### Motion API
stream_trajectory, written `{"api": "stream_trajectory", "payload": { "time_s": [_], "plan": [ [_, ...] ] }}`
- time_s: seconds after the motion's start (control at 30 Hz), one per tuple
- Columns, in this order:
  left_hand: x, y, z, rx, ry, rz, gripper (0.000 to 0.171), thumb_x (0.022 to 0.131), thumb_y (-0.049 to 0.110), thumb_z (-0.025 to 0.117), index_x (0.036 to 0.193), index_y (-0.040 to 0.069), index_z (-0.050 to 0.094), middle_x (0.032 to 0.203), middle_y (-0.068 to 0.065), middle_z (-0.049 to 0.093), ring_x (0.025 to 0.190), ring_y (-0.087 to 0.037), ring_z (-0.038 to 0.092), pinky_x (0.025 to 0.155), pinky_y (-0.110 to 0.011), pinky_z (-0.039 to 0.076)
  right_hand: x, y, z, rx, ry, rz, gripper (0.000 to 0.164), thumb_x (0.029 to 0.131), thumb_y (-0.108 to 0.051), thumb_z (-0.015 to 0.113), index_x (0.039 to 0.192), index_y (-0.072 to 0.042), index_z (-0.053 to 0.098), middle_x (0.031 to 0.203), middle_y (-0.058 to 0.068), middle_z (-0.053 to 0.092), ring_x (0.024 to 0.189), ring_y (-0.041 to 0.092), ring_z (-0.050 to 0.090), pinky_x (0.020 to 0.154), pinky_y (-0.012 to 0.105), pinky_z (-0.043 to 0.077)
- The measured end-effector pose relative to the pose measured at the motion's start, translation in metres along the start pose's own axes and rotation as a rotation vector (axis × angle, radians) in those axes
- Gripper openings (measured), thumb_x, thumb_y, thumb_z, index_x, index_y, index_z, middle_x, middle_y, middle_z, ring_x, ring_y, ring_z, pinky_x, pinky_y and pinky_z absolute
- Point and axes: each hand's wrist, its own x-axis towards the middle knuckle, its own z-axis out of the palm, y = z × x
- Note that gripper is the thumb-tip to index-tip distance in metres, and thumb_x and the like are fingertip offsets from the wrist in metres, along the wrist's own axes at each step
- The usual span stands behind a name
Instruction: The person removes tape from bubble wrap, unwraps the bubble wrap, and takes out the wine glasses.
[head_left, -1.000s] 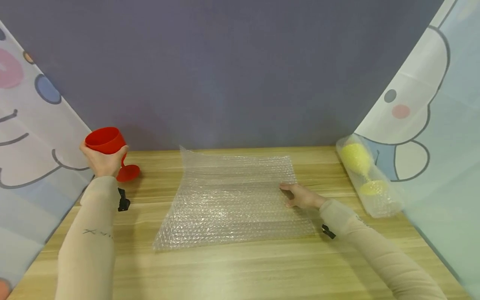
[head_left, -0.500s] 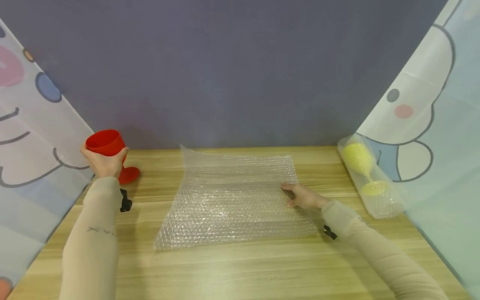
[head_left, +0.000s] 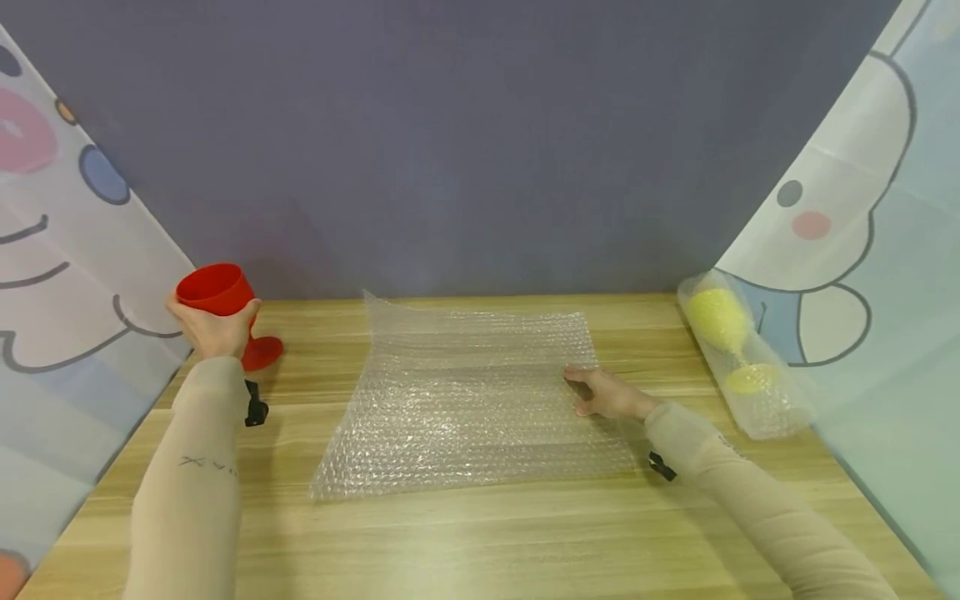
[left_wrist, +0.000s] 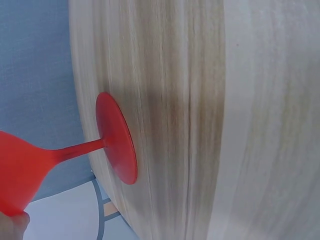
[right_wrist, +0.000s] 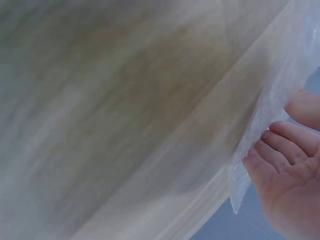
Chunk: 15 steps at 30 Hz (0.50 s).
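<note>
My left hand grips the bowl of a red goblet at the left end of the table. The goblet's stem and round foot show in the left wrist view, with the foot at the table surface. A sheet of clear bubble wrap lies spread across the middle of the table. On its right side rests my right hand, fingers extended and fingertips touching the wrap. In the right wrist view, the relaxed fingers of that hand lie along the edge of the wrap.
A yellow goblet rolled in bubble wrap lies at the right end of the wooden table. A dark grey wall stands at the back, with printed cartoon panels on both sides.
</note>
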Motion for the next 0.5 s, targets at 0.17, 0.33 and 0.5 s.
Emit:
{"api": "stream_trajectory", "payload": {
  "time_s": [0.17, 0.33, 0.5],
  "plan": [
    [-0.002, -0.0008, -0.0001, -0.012, 0.007, -0.006, 0.093, 0.074, 0.03, 0.071, 0.139, 0.032, 0.005, 0.148, 0.007, 0.018, 0.136, -0.014, 0.022, 0.109, -0.032, 0.032, -0.0011, -0.0014, -0.0002, -0.031, -0.005, -0.005, 0.068, 0.078, -0.007, 0.068, 0.135, 0.01, 0.035, 0.145, 0.025, 0.026, 0.134, 0.043, 0.021, 0.11, 0.055, 0.021],
    [-0.0071, 0.0006, -0.0016, -0.033, 0.008, -0.008, 0.093, 0.075, 0.027, 0.071, 0.14, 0.033, 0.005, 0.148, 0.008, 0.018, 0.135, -0.014, 0.022, 0.109, -0.032, 0.032, -0.002, -0.0021, -0.0004, -0.047, -0.006, -0.02, 0.068, 0.077, -0.008, 0.068, 0.133, 0.011, 0.036, 0.144, 0.026, 0.027, 0.133, 0.044, 0.022, 0.109, 0.055, 0.021],
    [-0.0079, 0.0039, -0.0006, -0.03, -0.008, -0.006, 0.096, 0.074, 0.031, 0.072, 0.14, 0.036, 0.002, 0.148, 0.009, 0.016, 0.136, -0.013, 0.019, 0.11, -0.033, 0.031, -0.0028, -0.0026, -0.0025, -0.062, -0.003, -0.029, 0.067, 0.077, -0.008, 0.068, 0.133, 0.012, 0.036, 0.144, 0.027, 0.027, 0.133, 0.045, 0.022, 0.108, 0.056, 0.022]
  ]
}}
